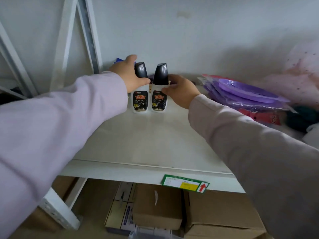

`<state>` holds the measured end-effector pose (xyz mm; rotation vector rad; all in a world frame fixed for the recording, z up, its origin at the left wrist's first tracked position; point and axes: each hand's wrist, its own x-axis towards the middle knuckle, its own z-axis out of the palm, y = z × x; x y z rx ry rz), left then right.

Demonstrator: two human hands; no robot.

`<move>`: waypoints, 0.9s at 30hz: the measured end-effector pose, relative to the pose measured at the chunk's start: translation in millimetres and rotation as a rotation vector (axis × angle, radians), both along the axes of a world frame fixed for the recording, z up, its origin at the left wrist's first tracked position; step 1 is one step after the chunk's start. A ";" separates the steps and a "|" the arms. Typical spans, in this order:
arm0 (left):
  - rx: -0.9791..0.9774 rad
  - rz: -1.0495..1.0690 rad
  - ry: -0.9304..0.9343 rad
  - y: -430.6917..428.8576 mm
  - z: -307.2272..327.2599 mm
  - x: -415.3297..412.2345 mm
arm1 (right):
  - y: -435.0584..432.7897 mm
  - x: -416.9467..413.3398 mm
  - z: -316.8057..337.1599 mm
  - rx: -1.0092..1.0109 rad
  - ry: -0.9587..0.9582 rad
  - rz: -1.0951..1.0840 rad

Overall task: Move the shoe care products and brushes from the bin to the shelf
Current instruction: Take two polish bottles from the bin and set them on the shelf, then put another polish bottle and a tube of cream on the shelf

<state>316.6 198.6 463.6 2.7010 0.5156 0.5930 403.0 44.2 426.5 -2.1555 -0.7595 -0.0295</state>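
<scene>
Standing upright side by side near the back of the white shelf [155,135] are two shoe polish bottles w/ black caps and dark labels, nearly touching each other. Left hand [128,75] is wrapped around the left bottle [139,97] at its shoulder, thumb across the front just under the cap, fingers behind; grip closed on it. Right hand [179,89] is at the right bottle [158,99], thumb touching its white shoulder, other fingers curled round the far side; grip looks partly closed, can't tell if it's a firm hold or only contact. Both bottle bases sit on the shelf. A blue item [119,60] peeks out behind the left hand, mostly hidden. To the right, well apart from the bottles, lies a stack of purple plastic discs in clear wrap [245,94]. Front edge of shelf has a green/yellow label w/ red arrow [185,183]. Cardboard boxes [158,206] sit below.
</scene>
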 end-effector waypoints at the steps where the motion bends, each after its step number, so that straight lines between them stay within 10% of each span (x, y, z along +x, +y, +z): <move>1: 0.026 -0.006 -0.038 -4.6 2.3 -4.4 | -3.0 -2.4 0.7 0.027 0.001 -0.013; 11: 0.158 -0.432 -0.341 -76.7 -2.5 -97.0 | -60.3 -105.3 6.0 0.183 -0.278 0.104; 27: 0.004 -0.690 0.688 -121.5 -228.1 -194.4 | -146.6 -229.9 -228.6 -0.407 0.233 0.440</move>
